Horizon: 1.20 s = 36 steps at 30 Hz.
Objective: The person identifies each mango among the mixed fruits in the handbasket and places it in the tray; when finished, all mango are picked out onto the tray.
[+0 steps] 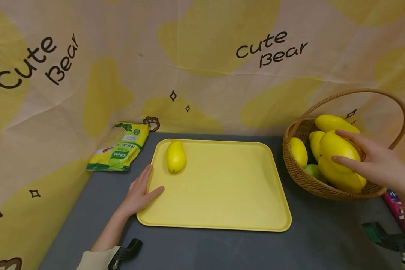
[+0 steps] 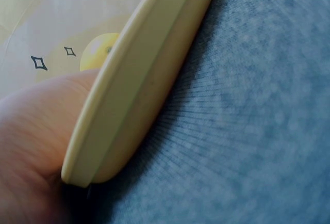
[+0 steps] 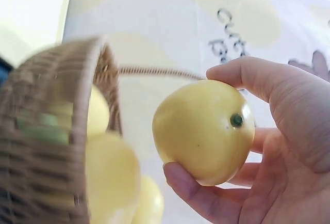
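My right hand [image 1: 374,157] holds a yellow mango [image 1: 339,146] over the wicker basket [image 1: 307,183]. In the right wrist view, thumb and fingers curl round this mango [image 3: 198,131], its small green stem facing the camera. More yellow mangoes [image 1: 298,152] lie in the basket, with a green fruit [image 1: 313,171] low among them. At the left edge of the yellow tray [image 1: 222,187] rests my left hand [image 1: 140,193], fingers straight along the rim and thumb over it. Another mango [image 1: 176,156] lies on the tray's upper left. The left wrist view shows the tray's rim [image 2: 139,74] close up.
A yellow-green Knorr packet [image 1: 121,148] lies left of the tray, near the cloth backdrop. The basket's tall handle [image 1: 368,90] arches above the fruit. Partly behind the right forearm is a pink and purple packet [image 1: 395,206]. The tabletop [image 1: 202,249] is dark grey.
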### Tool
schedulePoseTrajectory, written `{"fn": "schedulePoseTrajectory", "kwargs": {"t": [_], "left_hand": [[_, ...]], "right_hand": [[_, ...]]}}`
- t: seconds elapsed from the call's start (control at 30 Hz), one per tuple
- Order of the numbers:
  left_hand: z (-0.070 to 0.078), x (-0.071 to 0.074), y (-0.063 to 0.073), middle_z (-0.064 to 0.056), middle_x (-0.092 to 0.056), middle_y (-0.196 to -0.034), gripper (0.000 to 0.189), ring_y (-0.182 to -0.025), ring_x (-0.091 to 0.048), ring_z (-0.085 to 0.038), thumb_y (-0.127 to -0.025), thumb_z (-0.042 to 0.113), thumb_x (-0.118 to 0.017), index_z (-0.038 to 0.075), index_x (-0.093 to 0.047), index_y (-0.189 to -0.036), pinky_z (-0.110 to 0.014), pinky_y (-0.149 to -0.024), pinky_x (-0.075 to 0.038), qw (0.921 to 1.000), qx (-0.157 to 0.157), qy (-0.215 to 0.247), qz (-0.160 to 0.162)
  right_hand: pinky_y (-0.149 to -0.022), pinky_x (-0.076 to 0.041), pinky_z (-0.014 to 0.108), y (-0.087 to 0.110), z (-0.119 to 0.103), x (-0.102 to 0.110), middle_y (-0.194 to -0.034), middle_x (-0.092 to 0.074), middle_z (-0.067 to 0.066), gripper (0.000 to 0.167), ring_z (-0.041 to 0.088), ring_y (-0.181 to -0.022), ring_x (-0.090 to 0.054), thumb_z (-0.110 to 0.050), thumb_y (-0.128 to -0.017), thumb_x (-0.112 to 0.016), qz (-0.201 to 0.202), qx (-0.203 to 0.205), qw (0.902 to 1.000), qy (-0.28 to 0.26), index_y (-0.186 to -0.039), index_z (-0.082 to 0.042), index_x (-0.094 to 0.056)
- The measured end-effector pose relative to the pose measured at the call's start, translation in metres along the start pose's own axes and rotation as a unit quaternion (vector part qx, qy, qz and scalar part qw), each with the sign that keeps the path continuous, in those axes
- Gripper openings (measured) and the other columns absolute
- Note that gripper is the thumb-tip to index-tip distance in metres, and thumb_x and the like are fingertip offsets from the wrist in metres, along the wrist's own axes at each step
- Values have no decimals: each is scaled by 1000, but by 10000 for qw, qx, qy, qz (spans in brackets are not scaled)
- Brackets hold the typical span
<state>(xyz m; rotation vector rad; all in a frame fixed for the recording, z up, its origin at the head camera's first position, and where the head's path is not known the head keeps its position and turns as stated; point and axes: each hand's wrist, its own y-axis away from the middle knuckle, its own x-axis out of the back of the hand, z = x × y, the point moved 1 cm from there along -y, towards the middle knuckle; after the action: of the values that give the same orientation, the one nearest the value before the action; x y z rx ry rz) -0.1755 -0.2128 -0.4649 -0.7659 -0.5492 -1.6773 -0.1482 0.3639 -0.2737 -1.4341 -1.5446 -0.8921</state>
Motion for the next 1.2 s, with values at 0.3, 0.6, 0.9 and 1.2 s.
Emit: {"fn": "schedulePoseTrajectory", "kwargs": {"t": [0.3, 0.6, 0.9, 1.2], "left_hand": [[-2, 1, 1, -24, -8, -160, 89, -145, -11, -42, -95, 43, -60, -4, -12, -154, -60, -110, -5, 10000, 28, 32, 6], [0, 0, 0, -23, -9, -160, 89, -145, -12, -42, -95, 43, -61, -3, -13, -154, -61, -109, -4, 10000, 3, 78, 1], [-1, 0, 0, -23, -8, -160, 90, -145, -12, -42, -94, 43, -61, -3, -12, -155, -60, -109, -4, 10000, 39, 82, 9], [2, 2, 0, -23, -8, -160, 90, -144, -13, -43, -94, 42, -62, -3, -13, -154, -61, -109, -4, 9999, 85, 79, 4]], "right_hand": [[-58, -46, 17, 9, -44, -25, -144, -35, 31, 83, 51, -109, -49, -31, -91, -70, 305, 314, 9976, -535, -157, -17, -22], [-72, -50, 32, -1, -78, -70, -145, -40, 23, 82, 38, -111, -52, -35, -91, -70, 312, 791, 9918, -953, -156, -16, -24], [-86, -48, 51, -22, -98, -117, -149, -36, 21, 83, 36, -117, -51, -37, -92, -68, 24, 767, 9840, -1610, -155, -9, -24], [-92, -45, 53, -44, -111, -162, -146, -40, 22, 81, 39, -121, -50, -35, -89, -71, 17, 744, 9839, -1624, -153, -5, -29]]}}
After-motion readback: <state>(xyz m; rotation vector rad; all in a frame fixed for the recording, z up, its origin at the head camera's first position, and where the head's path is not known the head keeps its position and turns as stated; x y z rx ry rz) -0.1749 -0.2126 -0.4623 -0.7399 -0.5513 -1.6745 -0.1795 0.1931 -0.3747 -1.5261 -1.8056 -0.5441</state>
